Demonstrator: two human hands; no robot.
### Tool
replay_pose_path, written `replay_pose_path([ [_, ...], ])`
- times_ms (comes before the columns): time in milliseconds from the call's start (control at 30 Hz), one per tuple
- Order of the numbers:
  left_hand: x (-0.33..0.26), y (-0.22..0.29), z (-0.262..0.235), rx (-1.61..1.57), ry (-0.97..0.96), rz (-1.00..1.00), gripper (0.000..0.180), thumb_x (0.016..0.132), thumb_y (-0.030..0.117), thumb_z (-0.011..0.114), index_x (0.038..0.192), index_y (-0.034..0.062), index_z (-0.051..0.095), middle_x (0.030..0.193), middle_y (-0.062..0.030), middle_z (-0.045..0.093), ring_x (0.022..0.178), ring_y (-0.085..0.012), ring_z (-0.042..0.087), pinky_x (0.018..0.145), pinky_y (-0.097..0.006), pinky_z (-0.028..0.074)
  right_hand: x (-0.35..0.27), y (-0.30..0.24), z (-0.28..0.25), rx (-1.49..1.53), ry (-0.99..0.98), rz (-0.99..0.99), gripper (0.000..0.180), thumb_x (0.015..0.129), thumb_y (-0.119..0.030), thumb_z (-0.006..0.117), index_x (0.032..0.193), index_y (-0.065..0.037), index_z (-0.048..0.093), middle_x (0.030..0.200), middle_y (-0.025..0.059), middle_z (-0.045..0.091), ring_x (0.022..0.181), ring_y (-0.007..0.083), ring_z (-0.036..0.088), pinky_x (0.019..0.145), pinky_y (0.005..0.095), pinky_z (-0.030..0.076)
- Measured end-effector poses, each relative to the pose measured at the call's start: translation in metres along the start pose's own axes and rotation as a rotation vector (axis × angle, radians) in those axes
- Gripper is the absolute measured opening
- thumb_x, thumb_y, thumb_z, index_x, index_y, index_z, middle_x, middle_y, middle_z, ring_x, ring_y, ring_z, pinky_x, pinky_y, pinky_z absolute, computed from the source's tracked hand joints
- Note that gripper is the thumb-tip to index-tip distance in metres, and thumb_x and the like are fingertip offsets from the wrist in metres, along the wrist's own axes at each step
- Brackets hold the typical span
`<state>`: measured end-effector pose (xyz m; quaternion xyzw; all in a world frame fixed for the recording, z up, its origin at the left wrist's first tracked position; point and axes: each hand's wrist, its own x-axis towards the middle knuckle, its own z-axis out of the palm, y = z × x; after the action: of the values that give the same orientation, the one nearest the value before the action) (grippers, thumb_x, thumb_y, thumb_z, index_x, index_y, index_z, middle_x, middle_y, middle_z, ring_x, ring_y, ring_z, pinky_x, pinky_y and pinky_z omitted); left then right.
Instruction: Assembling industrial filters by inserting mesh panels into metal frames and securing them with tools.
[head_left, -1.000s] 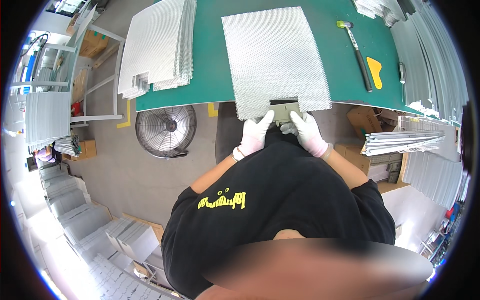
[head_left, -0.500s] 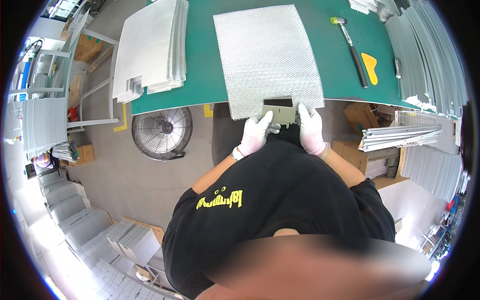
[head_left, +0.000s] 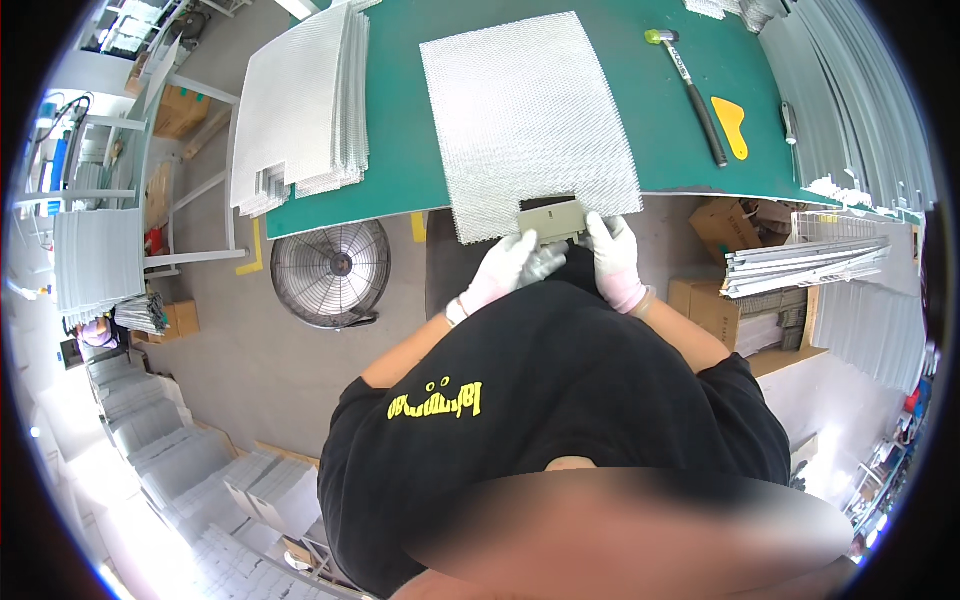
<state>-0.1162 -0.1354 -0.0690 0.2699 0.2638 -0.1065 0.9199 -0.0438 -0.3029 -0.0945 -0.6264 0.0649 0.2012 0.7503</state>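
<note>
A silvery wire-mesh sheet point(head_left: 530, 120) lies on the green tabletop, its near end jutting past the edge. A small olive-grey rectangular plate point(head_left: 552, 221) is at the notch in that near end; I cannot tell whether it sits inside the mesh. My left hand point(head_left: 505, 268), in a white glove, is closed at the plate's lower left corner, its lower fingers blurred. The gloved right hand point(head_left: 615, 262) pinches around the plate's right end, beside the mesh corner; its fingers underneath are partly hidden.
A stack of notched mesh sheets point(head_left: 300, 110) stands left on the table point(head_left: 395, 150). To the right lie a mallet point(head_left: 693, 95), a yellow scraper point(head_left: 731, 127) and a screwdriver point(head_left: 789, 122). A floor fan point(head_left: 332, 272) and cardboard boxes point(head_left: 715, 310) are below table level.
The plate has tilted, its right end rising, and moved slightly up toward the notch. My left thumb has slid from its face to its lower corner. The view has shifted a little.
</note>
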Motion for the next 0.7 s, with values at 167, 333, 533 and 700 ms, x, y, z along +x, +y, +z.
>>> replay_pose_path([
  [167,-0.015,0.077,0.022,1.556,-0.732,-0.234,0.062,0.100,0.041,0.056,0.145,-0.0009,0.047,0.137,-0.0215,0.056,0.122,-0.0281,0.057,0.104,-0.037,0.044,0.004,0.004,-0.009,-0.095,-0.567,0.069,0.056,0.103,-0.050,0.048,0.128,0.000,0.056,0.114,0.0128,0.067,0.096,0.0176,0.063,0.085,0.0309,0.051],
  [333,0.050,0.130,0.080,2.084,-0.464,1.049,0.057,0.095,0.045,0.056,0.143,0.0144,0.055,0.145,-0.0168,0.053,0.135,-0.0357,0.047,0.114,-0.048,0.035,-0.002,-0.001,0.009,-0.014,-0.381,-0.057,0.040,0.108,-0.035,0.043,0.106,0.000,0.062,0.090,0.0079,0.069,0.073,0.0127,0.061,0.070,0.0275,0.050],
  [533,0.075,0.043,0.079,2.363,-0.379,1.015,0.065,0.094,0.048,0.055,0.151,0.0172,0.044,0.157,-0.0170,0.038,0.146,-0.0411,0.032,0.117,-0.067,0.015,-0.011,0.028,-0.030,0.312,0.222,-0.164,0.039,0.108,-0.028,0.041,0.128,0.002,0.057,0.109,0.0080,0.066,0.095,0.0157,0.062,0.081,0.0321,0.051],
  [700,0.059,0.025,0.085,2.317,-0.216,0.989,0.062,0.096,0.045,0.053,0.150,0.0159,0.045,0.155,-0.0187,0.040,0.145,-0.0422,0.033,0.117,-0.067,0.014,0.019,0.024,-0.064,0.071,0.039,-0.049,0.027,0.105,-0.026,0.054,0.112,-0.002,0.063,0.104,0.0025,0.064,0.090,0.0093,0.059,0.080,0.0277,0.052],
])
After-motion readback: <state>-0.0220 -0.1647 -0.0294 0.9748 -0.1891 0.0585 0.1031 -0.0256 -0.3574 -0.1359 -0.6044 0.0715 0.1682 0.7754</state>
